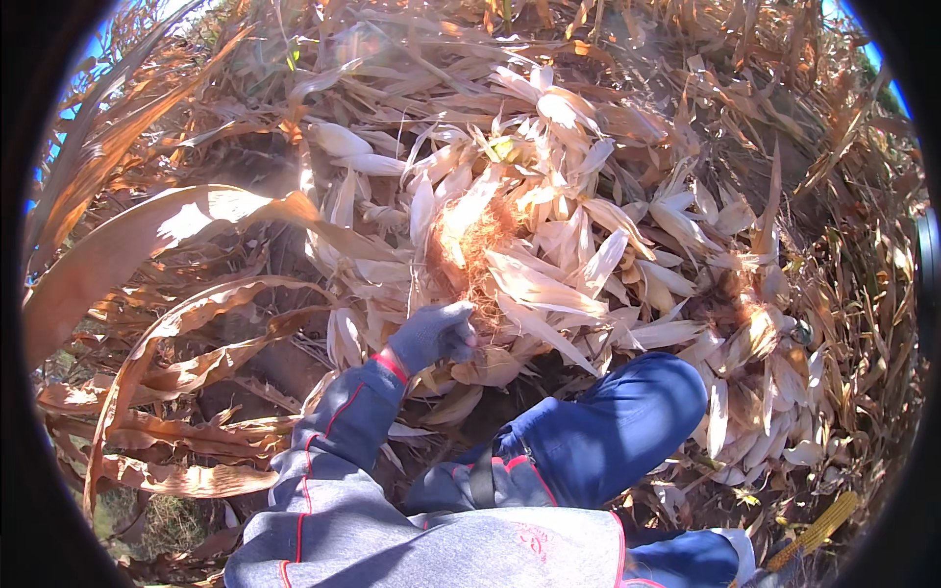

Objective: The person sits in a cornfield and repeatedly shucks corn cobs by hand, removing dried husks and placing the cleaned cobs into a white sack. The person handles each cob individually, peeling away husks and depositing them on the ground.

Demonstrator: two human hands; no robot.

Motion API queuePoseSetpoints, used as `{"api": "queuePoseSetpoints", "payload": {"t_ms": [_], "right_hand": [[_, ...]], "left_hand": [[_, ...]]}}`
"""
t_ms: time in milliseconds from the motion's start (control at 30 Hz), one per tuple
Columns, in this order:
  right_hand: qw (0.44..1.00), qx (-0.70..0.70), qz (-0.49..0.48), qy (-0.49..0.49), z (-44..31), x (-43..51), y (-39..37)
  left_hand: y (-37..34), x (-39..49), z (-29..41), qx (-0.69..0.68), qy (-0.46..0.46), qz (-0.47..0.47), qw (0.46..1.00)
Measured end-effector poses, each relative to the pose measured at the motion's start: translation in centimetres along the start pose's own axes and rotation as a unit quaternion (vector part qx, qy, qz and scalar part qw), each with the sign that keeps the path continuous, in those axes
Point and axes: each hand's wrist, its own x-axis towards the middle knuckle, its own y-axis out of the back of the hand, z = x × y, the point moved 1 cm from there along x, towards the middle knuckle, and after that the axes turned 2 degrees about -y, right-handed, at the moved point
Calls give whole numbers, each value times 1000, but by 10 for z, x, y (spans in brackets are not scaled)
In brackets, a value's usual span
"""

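Observation:
My left hand [435, 336], in a grey knit glove with bare-looking fingertips, reaches to the near edge of a pile of dry corn husks [548, 283]. Its fingers are curled beside a tangle of reddish-brown corn silk [474, 235]. Whether they pinch any silk or husk cannot be made out. Beyond it, pale ears in their husks [342, 140] lie at the back left of the pile. My right hand is out of view. A bare yellow corn cob [814, 531] is at the lower right, past my leg.
My bent knee in blue trousers [632, 426] is close to the pile. Long dry corn leaves [184, 220] arch in from the left. A second heap of husks and silk [757, 345] is on the right. Dry stalks [875, 294] border the right side.

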Motion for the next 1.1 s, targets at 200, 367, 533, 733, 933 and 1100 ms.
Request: {"api": "queuePoseSetpoints", "payload": {"t_ms": [200,367,533,733,933,1100], "right_hand": [[998,-6,32,-50,44,-20,28],[993,24,98,-70,102,-89,122],[994,-1,96,-58,231,-176,246],[942,246,210,-92,159,-205,178],[893,155,402,-127,134,-135,238],[879,-191,436,15,84,-88,316]], "left_hand": [[25,9,-62,698,-76,180,689],[-29,21,-46,574,-181,149,784],[23,70,-71,404,-188,178,877],[23,68,-28,486,-160,78,856],[6,58,6,510,-223,138,819],[-18,64,30,514,-319,133,785]]}}
